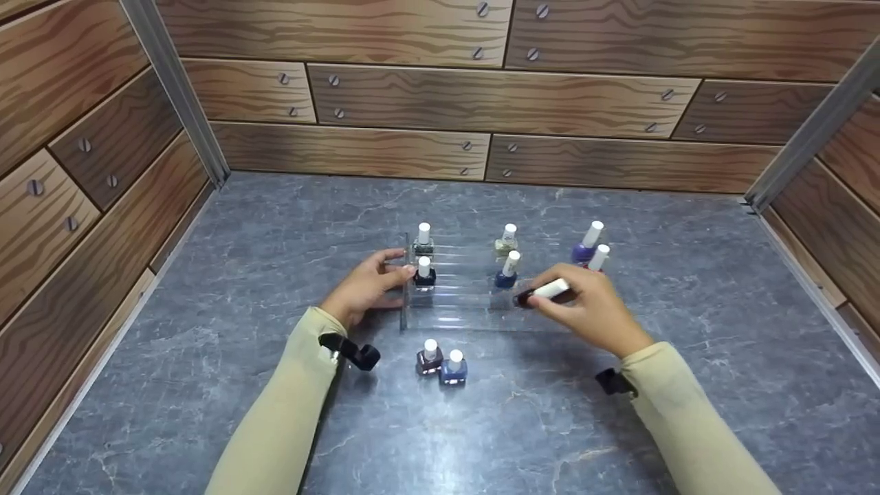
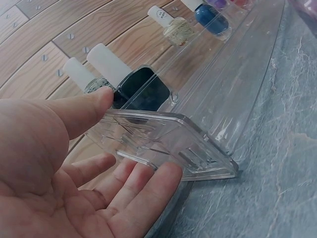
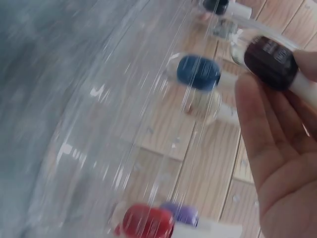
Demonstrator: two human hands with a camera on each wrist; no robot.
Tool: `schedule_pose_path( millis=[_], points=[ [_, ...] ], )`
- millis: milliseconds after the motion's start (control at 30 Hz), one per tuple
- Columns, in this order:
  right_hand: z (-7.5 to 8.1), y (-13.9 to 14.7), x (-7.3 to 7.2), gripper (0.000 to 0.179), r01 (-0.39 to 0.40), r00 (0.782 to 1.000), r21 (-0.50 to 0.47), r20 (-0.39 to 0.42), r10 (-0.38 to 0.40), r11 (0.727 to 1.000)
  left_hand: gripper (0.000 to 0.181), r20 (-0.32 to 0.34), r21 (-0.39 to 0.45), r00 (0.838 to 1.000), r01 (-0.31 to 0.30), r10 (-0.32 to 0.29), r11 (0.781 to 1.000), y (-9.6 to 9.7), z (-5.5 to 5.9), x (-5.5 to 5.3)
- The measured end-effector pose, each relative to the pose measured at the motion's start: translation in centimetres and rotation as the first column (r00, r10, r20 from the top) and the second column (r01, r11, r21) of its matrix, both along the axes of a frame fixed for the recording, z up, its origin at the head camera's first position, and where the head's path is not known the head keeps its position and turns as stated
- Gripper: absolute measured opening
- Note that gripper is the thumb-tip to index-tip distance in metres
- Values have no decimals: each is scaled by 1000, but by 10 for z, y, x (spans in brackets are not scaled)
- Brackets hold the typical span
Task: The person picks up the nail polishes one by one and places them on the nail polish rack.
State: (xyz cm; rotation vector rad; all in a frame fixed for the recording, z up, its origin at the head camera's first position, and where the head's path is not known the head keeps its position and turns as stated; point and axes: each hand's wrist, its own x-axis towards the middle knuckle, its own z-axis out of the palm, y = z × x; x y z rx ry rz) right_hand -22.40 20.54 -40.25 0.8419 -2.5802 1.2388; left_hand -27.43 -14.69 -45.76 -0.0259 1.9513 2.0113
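Note:
My right hand [image 1: 584, 302] pinches a dark nail polish bottle [image 3: 271, 62] by thumb and fingers, tilted, over the front right of a clear stepped display rack [image 2: 173, 119]. My left hand [image 1: 371, 282] is at the rack's left end panel, thumb at its top edge and loosely spread fingers against its outer side. On the rack's left stand a black polish bottle [image 1: 425, 276] and a speckled one [image 1: 423, 246]. Along its middle are a blue bottle [image 1: 506, 278] and a pale glittery one [image 1: 506, 245]. A red bottle [image 3: 148, 221] and a purple bottle [image 1: 584, 252] occupy the right side.
In front of the rack, a dark polish bottle [image 1: 430, 361] and a blue-violet one [image 1: 454, 371] stand side by side on the grey marbled table [image 1: 385, 440]. Wood-patterned walls [image 1: 412, 96] enclose the table at the back and both sides.

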Motion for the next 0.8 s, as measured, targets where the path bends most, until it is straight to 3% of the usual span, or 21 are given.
schedule_pose_path(
  millis=[167, 467, 633, 800],
  points=[
    [1, 22, 1, 12, 114, 993, -40, 26, -113, 993, 65, -11, -2, 1000, -8, 8, 1000, 1, -1, 0],
    [-3, 59, 1, 9, 247, 969, -21, -24, -247, 969, 65, -2, -5, 1000, -15, 15, 1000, 1, 2, 1],
    [-9, 72, -1, 9, 273, 961, 60, -52, -270, 960, 66, -2, -4, 1000, -12, 12, 1000, 1, 2, 1],
    [-13, 78, -3, 6, 254, 966, 129, -76, -245, 959, 66, -11, -8, 1000, -4, 4, 1000, -1, 1, 1]
  ],
)
